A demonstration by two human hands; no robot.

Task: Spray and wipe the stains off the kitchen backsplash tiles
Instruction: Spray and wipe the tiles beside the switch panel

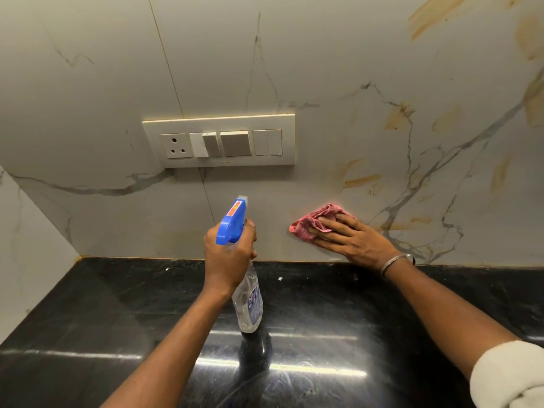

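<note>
Wiping backsplash [294, 54]: right hand [353, 240], fingers flat, presses cloth [309, 223] to wall below-right of switch plate [219, 141], likely for scrubbing pressure. Left hand [229, 254] wraps bottle [250, 304] below plate, nozzle toward wall, probably ready to respray. Stains [360, 179] right of plate not yet wiped.

Your black, glossy countertop [323, 304] carries a small white crumb [280, 278] near its twelve o'clock edge, and a fainter white speck [167, 269] lies toward ten o'clock.
</note>
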